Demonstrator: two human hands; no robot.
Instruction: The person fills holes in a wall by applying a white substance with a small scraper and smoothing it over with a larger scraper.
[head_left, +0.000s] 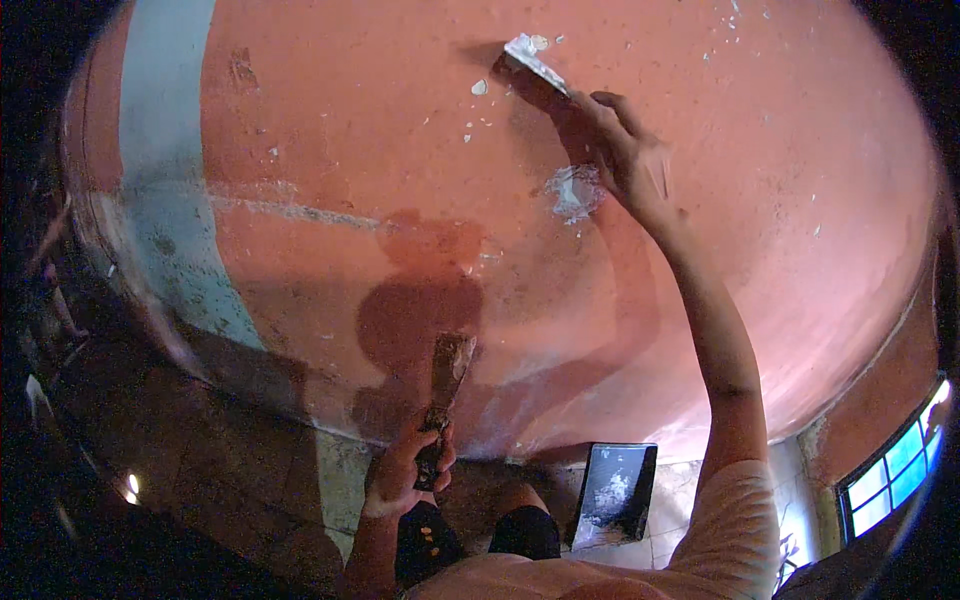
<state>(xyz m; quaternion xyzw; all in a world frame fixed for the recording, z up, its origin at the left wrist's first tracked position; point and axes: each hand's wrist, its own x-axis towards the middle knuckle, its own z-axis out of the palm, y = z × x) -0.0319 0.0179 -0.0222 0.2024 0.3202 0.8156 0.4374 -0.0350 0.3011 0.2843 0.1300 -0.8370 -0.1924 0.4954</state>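
Observation:
My right hand [628,155] reaches up and out, its fingers closed on a putty knife [535,64] whose blade is coated with white filler. The blade is at or very near the salmon-coloured wall [720,250], beside a few chipped white spots [480,88]. Lower down, my left hand [405,465] grips a second putty knife [452,365] by its dark handle, the stained blade pointing up. Below my right hand, a whitish rough patch [576,192] marks the wall. A pale scraped line [300,210] runs across the wall at left.
A black tray [648,500] with white residue lies on the tiled floor between my legs and right arm. A pale blue-grey stripe [165,120] runs down the wall at left. A paned window [890,480] is at lower right. Shadows fall across the wall.

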